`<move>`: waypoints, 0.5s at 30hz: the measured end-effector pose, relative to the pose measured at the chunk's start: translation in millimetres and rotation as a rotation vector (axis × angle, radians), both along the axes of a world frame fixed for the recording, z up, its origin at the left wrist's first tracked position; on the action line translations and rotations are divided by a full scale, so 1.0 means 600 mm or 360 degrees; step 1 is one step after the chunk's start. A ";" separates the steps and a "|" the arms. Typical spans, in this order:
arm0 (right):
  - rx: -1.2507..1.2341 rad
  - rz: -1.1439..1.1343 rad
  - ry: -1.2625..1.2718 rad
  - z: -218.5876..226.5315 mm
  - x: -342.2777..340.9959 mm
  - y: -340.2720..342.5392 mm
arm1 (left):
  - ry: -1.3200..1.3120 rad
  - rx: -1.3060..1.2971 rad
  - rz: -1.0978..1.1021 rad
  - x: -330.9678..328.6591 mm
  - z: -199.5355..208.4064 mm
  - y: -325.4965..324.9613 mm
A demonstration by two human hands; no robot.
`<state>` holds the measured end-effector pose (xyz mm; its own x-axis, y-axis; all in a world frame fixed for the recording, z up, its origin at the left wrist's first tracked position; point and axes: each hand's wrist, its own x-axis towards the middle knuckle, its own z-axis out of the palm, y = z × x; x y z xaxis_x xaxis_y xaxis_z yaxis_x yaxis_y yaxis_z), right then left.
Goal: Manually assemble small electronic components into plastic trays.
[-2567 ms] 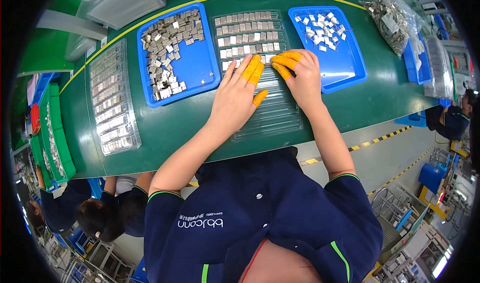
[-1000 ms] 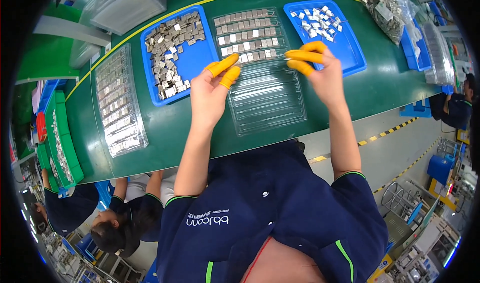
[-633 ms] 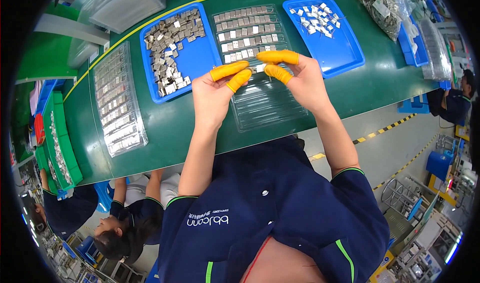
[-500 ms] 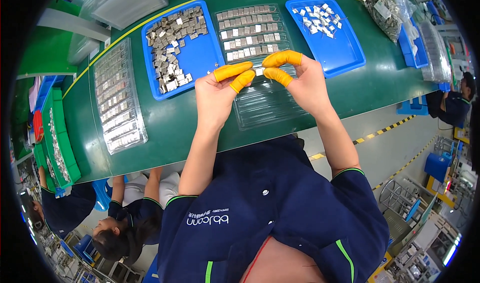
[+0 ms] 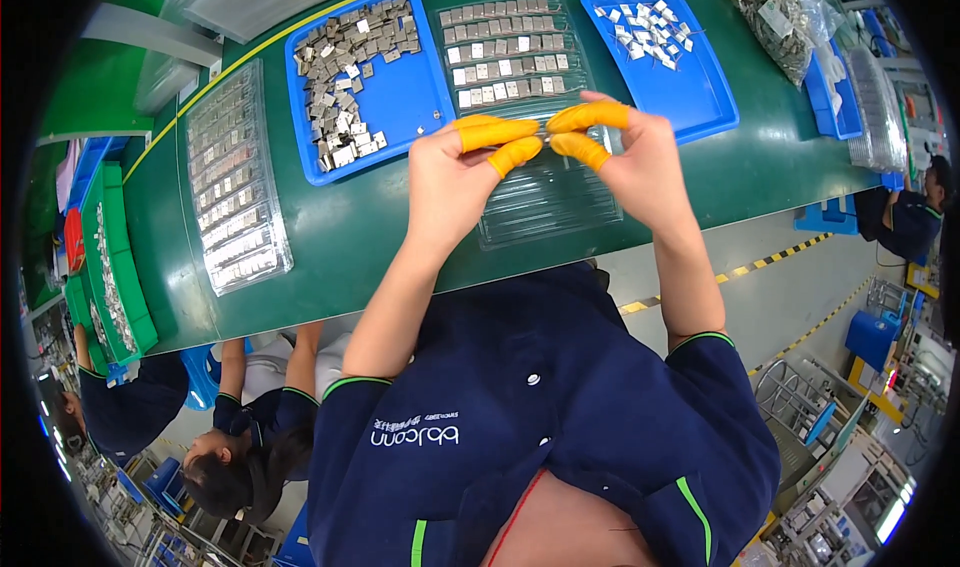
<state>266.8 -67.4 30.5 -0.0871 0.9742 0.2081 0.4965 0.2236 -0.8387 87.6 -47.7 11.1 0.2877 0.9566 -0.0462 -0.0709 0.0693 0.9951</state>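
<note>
Above the clear plastic blister tray [image 5: 548,195], both my hands meet, with yellow finger cots on thumbs and forefingers. My left hand [image 5: 455,172] pinches one side of a small metal-and-white connector part [image 5: 545,136]. From the other side, my right hand [image 5: 635,152] pinches the same part, which the fingertips mostly hide. The far grooves of the blister tray hold rows of small metal and white pieces [image 5: 505,45]; its near grooves show none. Left of it a blue tray [image 5: 400,92] bears many loose metal pieces. On the right, another blue tray [image 5: 697,107] carries white connectors with short leads [image 5: 648,29].
A filled clear tray [image 5: 235,182] lies further left. Green bins [image 5: 118,257] stand at the table's left end, near two other people [image 5: 250,462]. A bag of parts [image 5: 775,27], a small blue bin [image 5: 832,92] and stacked clear trays [image 5: 876,107] sit far right.
Both hands have shifted slightly right, and the fingertips have drawn closer together. The white piece that showed between them is now mostly covered.
</note>
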 end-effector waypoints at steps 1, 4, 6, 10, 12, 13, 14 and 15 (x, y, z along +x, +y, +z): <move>-0.0190 0.0031 0.0259 0.005 0.008 0.003 | -0.0017 -0.0031 -0.0038 0.004 0.011 0.004; -0.0499 0.0031 0.0761 0.010 0.015 0.002 | -0.0308 -0.0291 -0.0262 0.007 0.016 0.020; -0.0694 -0.0024 0.1173 -0.013 0.019 -0.005 | -0.0385 -0.0338 -0.0298 0.015 0.010 0.019; -0.0597 -0.0133 0.1278 -0.035 0.016 -0.016 | -0.0553 -0.0502 -0.0260 0.031 -0.007 0.008; -0.0453 -0.0204 0.1152 -0.040 0.007 -0.017 | -0.0552 -0.0464 -0.0153 0.040 -0.013 0.006; -0.0299 -0.0277 0.1018 -0.041 0.003 -0.016 | -0.0545 -0.0470 -0.0157 0.043 -0.014 0.008; -0.0302 -0.0282 0.1025 -0.038 0.001 -0.013 | -0.0550 -0.0501 -0.0088 0.047 -0.015 0.012; -0.0083 -0.0333 0.0635 -0.031 0.000 -0.006 | -0.0556 -0.0531 -0.0019 0.050 -0.016 0.015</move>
